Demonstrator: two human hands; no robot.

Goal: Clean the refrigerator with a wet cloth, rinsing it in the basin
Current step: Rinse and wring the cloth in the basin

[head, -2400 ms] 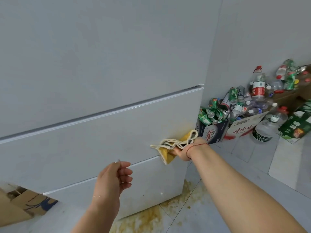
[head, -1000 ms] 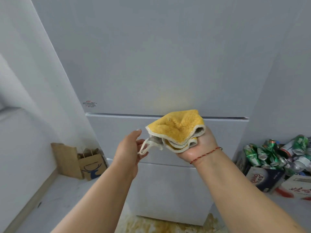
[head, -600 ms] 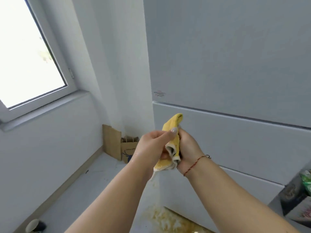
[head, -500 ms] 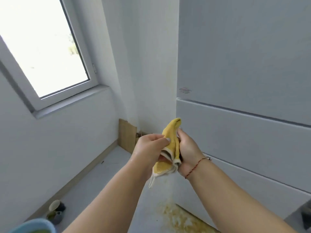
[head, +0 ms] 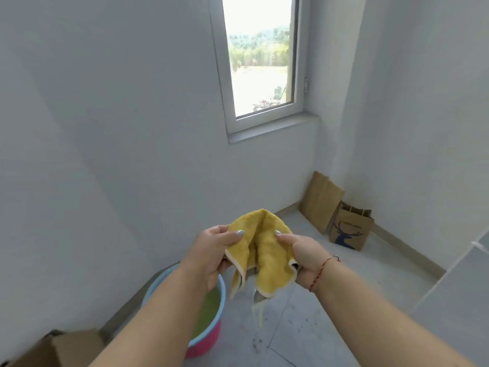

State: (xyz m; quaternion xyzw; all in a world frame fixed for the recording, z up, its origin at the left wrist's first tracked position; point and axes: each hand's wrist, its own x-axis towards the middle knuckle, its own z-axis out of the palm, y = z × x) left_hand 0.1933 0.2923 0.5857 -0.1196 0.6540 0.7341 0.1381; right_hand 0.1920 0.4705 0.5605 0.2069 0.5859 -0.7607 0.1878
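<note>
A yellow cloth [head: 260,251] with a pale hem hangs between both hands at mid-frame. My left hand [head: 211,250] pinches its left edge and my right hand [head: 304,254] pinches its right edge. Water drips from the cloth's lower corner onto the floor. Below my left forearm stands the basin [head: 211,337], pink outside with a blue rim, holding greenish water; my arm covers much of it. Only a grey corner of the refrigerator [head: 460,295] shows at the right edge.
A window [head: 260,59] sits in the white wall ahead. Two brown paper bags [head: 349,229] lean in the far corner. A cardboard box [head: 60,348] lies at the bottom left next to the basin. The floor is pale grey tile with dark specks.
The view has swung left from the refrigerator to the window wall and the basin. The bunched cloth has been spread out between both hands and now drips.
</note>
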